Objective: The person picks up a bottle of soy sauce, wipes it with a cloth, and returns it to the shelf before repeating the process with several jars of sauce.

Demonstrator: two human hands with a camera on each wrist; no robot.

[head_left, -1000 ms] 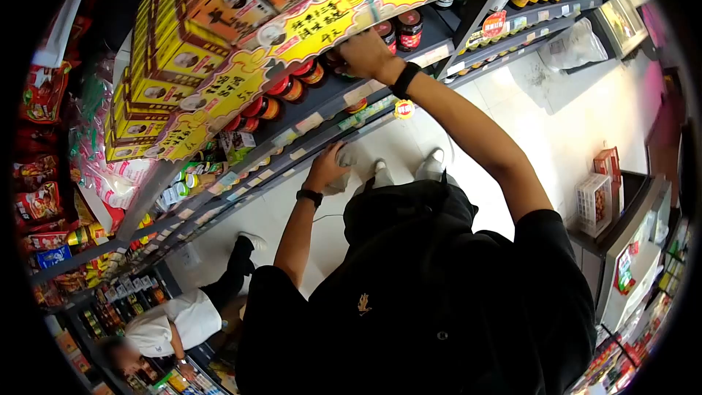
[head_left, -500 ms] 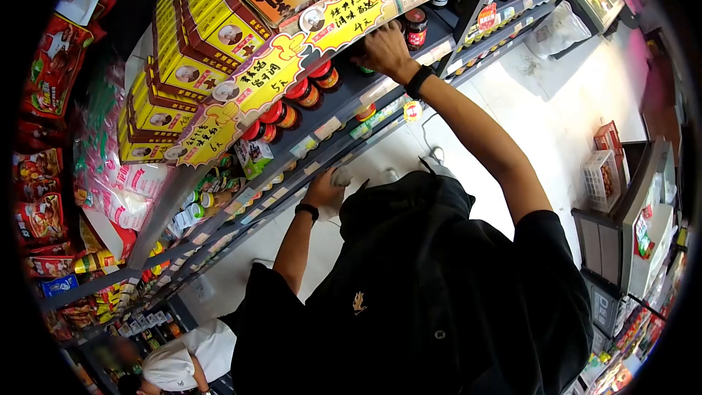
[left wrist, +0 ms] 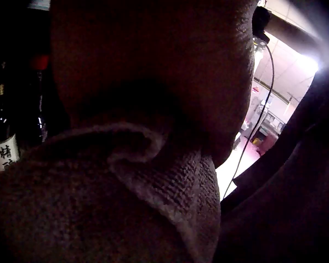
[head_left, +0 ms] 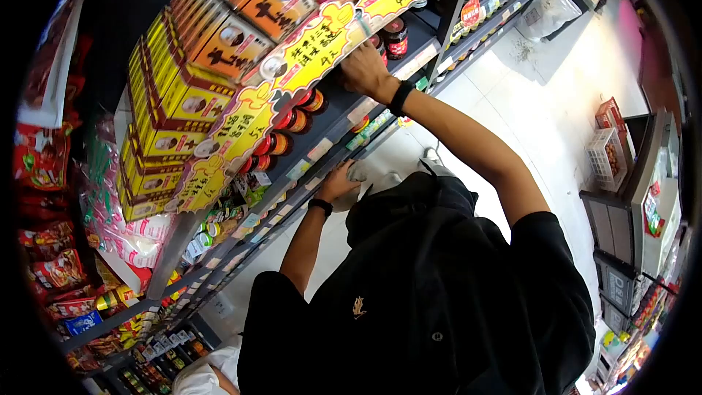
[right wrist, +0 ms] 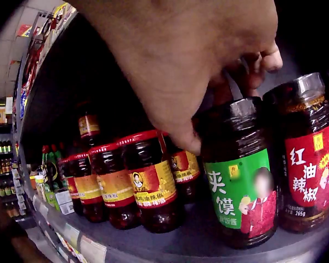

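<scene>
My right hand point(head_left: 367, 72) reaches onto the shelf under the yellow price signs. In the right wrist view, this hand point(right wrist: 189, 63) has its thumb against the side of a green-labelled jar point(right wrist: 238, 189) near the lid, with fingers curled behind it. A red-labelled jar point(right wrist: 311, 170) stands just to its right, and red-lidded jars point(right wrist: 153, 189) stand to its left. Lower down, my left hand point(head_left: 336, 184) holds a grey cloth point(head_left: 357, 172). Close up, the textured cloth point(left wrist: 170, 186) bunches against the dark left hand point(left wrist: 153, 60); its fingertips are hidden.
Stacked yellow boxes point(head_left: 191, 102) stand above the price signs point(head_left: 314, 47). A dark shelf edge point(right wrist: 178, 249) runs below the jars. Pale floor point(head_left: 504, 102) extends to the right, with a white crate point(head_left: 605, 155) beside a counter. Part of a person in white point(head_left: 208, 374) shows at lower left.
The head view has shifted, and the person in white has moved mostly out of its lower edge. My right hand stays at the shelf jars; my left hand still holds the cloth.
</scene>
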